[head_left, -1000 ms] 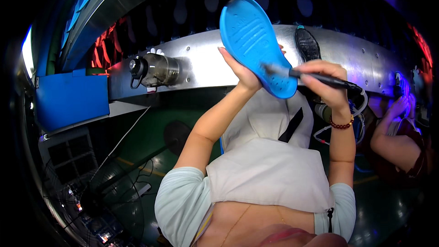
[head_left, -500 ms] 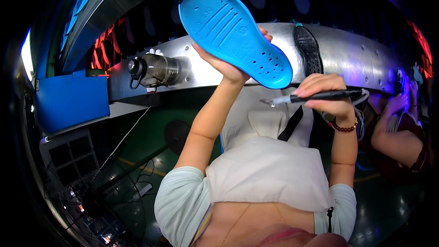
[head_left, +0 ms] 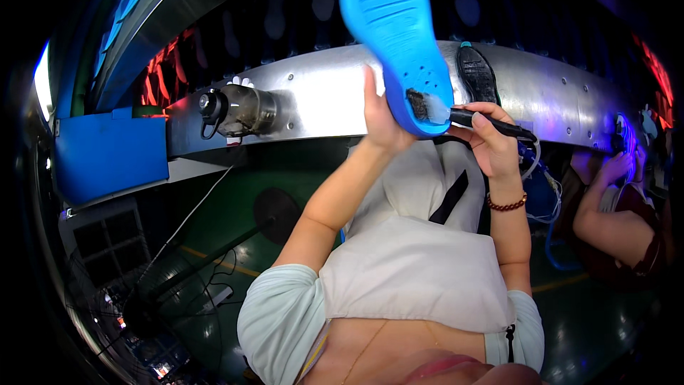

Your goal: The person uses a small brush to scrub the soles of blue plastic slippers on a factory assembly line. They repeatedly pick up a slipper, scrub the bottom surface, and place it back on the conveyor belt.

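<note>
My left hand [head_left: 381,117] holds a bright blue shoe sole [head_left: 395,32] upright by its lower end, tread side facing me. My right hand [head_left: 491,139] grips a black-handled brush [head_left: 463,115], whose bristles touch the lower right of the sole. A beaded bracelet [head_left: 507,204] circles my right wrist. I wear a light apron [head_left: 413,278] over a pale short-sleeved top.
A curved metal conveyor rail [head_left: 313,96] runs behind the sole, with a dark sole [head_left: 476,73] lying on it. A blue bin [head_left: 110,153] hangs at left. A standing fan [head_left: 278,214] is on the green floor. Another person's hands [head_left: 613,171] work at right.
My left hand has turned the blue sole from tilted flat to upright. My right hand has brought the brush up from below onto the sole's lower end.
</note>
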Available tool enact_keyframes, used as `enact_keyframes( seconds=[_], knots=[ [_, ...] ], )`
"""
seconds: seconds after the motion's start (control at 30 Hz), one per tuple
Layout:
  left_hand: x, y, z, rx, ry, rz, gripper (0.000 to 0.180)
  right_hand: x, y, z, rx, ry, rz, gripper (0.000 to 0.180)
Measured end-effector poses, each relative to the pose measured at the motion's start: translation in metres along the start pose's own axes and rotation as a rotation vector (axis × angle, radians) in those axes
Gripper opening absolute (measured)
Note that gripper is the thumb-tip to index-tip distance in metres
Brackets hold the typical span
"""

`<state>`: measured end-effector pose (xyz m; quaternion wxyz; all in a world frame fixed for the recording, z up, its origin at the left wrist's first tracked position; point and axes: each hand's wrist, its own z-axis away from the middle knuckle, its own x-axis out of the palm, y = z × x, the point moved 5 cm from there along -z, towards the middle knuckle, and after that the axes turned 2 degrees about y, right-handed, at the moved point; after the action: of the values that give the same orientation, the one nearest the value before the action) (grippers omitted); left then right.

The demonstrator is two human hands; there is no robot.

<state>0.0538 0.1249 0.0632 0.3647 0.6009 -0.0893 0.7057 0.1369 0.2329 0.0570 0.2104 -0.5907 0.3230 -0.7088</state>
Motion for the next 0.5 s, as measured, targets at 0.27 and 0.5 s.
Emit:
enact_keyframes(
  seconds=[0.27, 0.5],
  knots=[
    [-0.017, 0.013, 0.002, -0.234, -0.413, -0.310, 0.050, 0.035, -0.043, 0.009, 0.057, -0.392, 0.818, 0.020],
    [-0.021, 0.008, 0.006, -0.621, -0.159, -0.492, 0.044, 0.053, -0.044, 0.018, -0.069, -0.804, 0.961, 0.018]
  ],
)
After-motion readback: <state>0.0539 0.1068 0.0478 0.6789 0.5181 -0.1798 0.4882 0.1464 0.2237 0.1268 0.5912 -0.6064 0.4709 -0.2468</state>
